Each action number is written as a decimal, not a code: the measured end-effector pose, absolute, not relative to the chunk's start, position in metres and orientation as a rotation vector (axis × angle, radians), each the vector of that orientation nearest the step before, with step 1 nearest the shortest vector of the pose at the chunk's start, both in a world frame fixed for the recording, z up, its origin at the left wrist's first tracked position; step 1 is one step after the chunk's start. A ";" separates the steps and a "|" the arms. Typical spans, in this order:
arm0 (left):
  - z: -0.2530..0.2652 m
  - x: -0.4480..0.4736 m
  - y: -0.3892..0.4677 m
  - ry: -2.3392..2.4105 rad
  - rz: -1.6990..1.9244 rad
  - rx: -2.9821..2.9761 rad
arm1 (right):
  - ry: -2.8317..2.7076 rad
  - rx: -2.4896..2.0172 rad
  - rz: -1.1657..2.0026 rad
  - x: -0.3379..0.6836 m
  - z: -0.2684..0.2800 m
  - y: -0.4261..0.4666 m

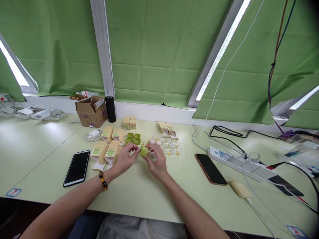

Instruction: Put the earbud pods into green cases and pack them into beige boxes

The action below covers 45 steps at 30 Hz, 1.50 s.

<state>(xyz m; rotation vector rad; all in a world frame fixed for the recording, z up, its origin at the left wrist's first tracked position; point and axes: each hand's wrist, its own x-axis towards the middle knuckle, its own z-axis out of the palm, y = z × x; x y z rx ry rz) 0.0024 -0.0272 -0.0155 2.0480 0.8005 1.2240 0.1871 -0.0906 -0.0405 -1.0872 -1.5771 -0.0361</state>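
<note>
My right hand (158, 162) grips a small green box (143, 151) between thumb and fingers above the table. Close to the box's left side, my left hand (126, 156) has thumb and fingertips pinched together. Whatever it pinches, if anything, is too small to make out. Just behind the hands sit several green open trays (133, 138) in a cluster. Clear plastic cases (172, 147) with yellow marks lie to the right of my right hand, with small pale pink pieces (155, 142) beside them.
Several open cardboard boxes with green labels (99, 150) stand left of my left hand. Two closed boxes (129, 123) are behind, two more opened ones (168, 130) at the right. Phones (76, 167) (210, 168) flank the work area. A power strip (234, 163) with cables lies right.
</note>
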 end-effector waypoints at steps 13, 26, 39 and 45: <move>-0.015 0.001 -0.026 0.837 1.218 2.002 | -1.569 -1.096 -0.041 0.188 -0.039 -0.091; -0.017 0.000 -0.022 0.887 1.196 1.842 | -1.533 -1.101 0.028 0.187 -0.039 -0.091; -0.009 -0.004 -0.034 0.710 1.398 2.319 | -1.508 -1.101 0.060 0.188 -0.037 -0.092; -0.014 -0.001 -0.036 0.651 1.306 2.514 | -1.610 -1.064 -0.082 0.187 -0.038 -0.093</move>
